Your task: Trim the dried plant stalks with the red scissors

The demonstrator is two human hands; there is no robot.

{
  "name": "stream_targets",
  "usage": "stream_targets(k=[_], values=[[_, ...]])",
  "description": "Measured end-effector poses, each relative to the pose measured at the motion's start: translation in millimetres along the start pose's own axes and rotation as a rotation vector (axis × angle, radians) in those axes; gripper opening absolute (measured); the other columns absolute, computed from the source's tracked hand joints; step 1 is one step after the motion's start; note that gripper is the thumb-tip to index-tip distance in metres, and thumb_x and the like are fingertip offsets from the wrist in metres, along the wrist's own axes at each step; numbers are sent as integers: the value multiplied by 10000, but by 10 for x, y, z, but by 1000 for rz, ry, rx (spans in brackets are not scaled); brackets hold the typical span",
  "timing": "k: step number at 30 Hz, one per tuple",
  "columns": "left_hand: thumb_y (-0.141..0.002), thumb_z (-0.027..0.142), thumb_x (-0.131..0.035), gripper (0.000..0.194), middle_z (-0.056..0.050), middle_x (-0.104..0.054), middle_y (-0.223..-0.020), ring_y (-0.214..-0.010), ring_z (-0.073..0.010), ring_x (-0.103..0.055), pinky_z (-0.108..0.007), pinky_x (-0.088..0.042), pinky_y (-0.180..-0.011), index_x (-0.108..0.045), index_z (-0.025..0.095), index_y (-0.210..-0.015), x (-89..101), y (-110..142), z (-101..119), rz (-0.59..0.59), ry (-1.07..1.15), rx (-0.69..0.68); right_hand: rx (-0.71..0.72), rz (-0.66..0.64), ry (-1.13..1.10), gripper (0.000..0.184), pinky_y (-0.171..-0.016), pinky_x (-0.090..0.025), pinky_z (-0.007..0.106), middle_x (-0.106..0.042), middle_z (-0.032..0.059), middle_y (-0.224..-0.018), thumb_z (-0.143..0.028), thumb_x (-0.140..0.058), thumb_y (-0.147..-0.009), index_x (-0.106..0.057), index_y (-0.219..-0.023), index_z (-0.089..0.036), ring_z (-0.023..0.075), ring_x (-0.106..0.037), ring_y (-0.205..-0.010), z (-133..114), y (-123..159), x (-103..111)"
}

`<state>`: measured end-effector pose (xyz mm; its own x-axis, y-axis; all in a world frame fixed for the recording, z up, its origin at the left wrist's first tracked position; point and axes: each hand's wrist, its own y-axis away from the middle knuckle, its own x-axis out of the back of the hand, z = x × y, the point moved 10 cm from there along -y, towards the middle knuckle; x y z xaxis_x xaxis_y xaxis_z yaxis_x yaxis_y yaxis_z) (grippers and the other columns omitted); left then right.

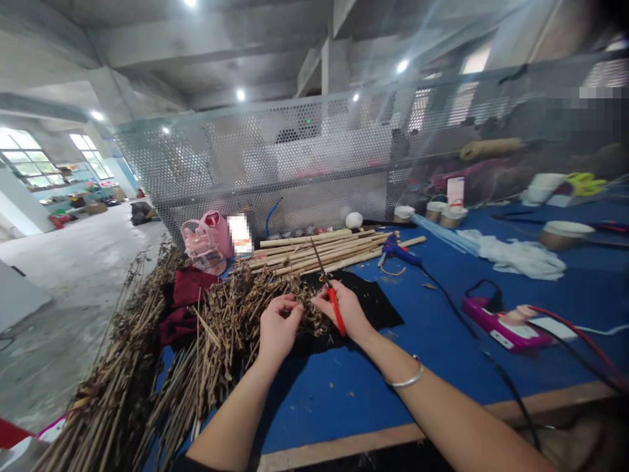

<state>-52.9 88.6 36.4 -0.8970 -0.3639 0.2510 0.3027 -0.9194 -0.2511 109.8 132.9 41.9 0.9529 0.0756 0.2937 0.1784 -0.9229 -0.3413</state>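
The sole view looks forward and down from the person's head, over the tabletop (393, 387).

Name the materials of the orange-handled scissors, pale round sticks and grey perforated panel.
Orange-handled scissors: smooth, probably plastic grips; slim dark blades look metal.
Pale round sticks: likely bare wood, judging by their matte tan surface.
Grey perforated panel: perhaps metal, given its dull sheen.

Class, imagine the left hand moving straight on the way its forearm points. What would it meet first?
Most likely the dried stems heaped just beyond the left hand. The pale sticks lie farther along that line. One view leaves depth unclear, so this is a judgement.
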Motion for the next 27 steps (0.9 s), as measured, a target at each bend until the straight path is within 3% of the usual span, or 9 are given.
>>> stream_targets(k=[5,10,13,17,21,24,27], values=[[-706,307,-554,194,-16,-626,-625,-555,-113,-523,-222,-394,-549,-658,143,-705,-236,79,-10,-172,-130,-4,-29,-44,-95,224,-588,-419,240,-559,-19,-671,-306,-644,-631,-476,-719,-188,119,-506,-603,50,19,-134],[-727,308,-544,208,-14,-640,-657,-588,-113,-522,-216,-379,-578,-678,149,-722,-330,137,117,-254,-169,-108,-85,-32,-180,261,-569,-416,245,-539,-35,-645,-291,-678,-588,-473,-714,-188,116,-500,-580,123,13,-144],[-765,344,-505,260,-11,-632,-673,-583,-106,-496,-210,-360,-562,-678,151,-796,-419,189,160,-354,-162,-134,-158,38,-323,282,-544,-402,238,-516,-48,-620,-299,-688,-572,-469,-710,-187,105,-486,-557,183,1,-72],[-805,333,-449,301,19,-540,-560,-532,-88,-418,-203,-307,-521,-638,143,-668,-508,249,220,-448,-210,-203,-272,128,-498,334,-442,-333,215,-466,-82,-535,-297,-706,-541,-435,-709,-194,71,-409,-437,311,-5,14],[-804,320,-451,300,12,-537,-557,-539,-96,-436,-208,-313,-530,-630,145,-639,-448,188,175,-383,-215,-198,-335,214,-582,382,-394,-287,200,-446,-94,-478,-296,-720,-507,-411,-710,-199,69,-398,-398,431,-13,98],[-793,343,-463,277,0,-561,-570,-524,-112,-470,-219,-346,-525,-657,154,-735,-291,77,47,-248,-172,-113,-368,248,-561,390,-371,-257,195,-450,-84,-463,-316,-722,-500,-405,-694,-199,78,-409,-394,519,-26,146],[-777,406,-474,321,15,-492,-467,-420,-107,-439,-222,-332,-443,-645,153,-677,-188,-3,-105,-193,-133,-8,-362,317,-536,404,-366,-258,202,-460,-72,-484,-335,-723,-491,-402,-696,-200,87,-425,-403,584,-42,248]])
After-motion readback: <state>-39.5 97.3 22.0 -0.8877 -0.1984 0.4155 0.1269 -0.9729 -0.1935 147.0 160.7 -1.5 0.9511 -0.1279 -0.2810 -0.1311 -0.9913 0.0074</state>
